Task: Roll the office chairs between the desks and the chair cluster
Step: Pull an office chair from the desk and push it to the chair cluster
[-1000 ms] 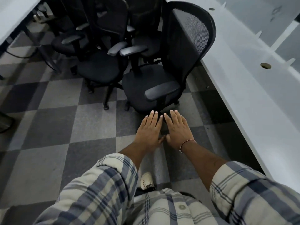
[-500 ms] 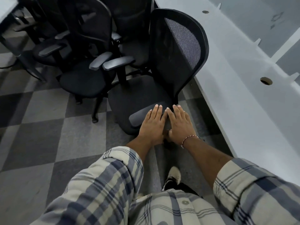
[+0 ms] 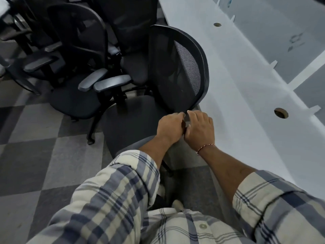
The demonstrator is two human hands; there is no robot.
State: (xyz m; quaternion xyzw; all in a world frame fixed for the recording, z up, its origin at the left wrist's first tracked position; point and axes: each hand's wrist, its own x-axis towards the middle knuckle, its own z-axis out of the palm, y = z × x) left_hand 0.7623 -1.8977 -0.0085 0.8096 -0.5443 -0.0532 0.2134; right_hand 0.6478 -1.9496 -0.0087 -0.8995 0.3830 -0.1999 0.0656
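The nearest black office chair (image 3: 133, 120), with a mesh backrest (image 3: 181, 67), stands against the white desk (image 3: 246, 88) on the right. My left hand (image 3: 168, 128) and my right hand (image 3: 201, 129) sit side by side at the near lower edge of the backrest, fingers curled over its frame. The chair's near armrest lies under my left forearm, mostly hidden. Its far armrest (image 3: 112, 83) touches the armrest of the neighbouring chair (image 3: 77, 99) in the chair cluster.
Several more black chairs (image 3: 77, 41) are packed together at the upper left and behind. The desk has two round cable holes (image 3: 281, 113) and a grey divider panel (image 3: 281, 32). Grey checkered carpet (image 3: 40, 155) spreads to the left. My shoe (image 3: 177, 205) is below the chair.
I have stepped closer to the chair. Both hands rose from the near armrest, fingers flat, to the lower edge of the backrest and curled onto it.
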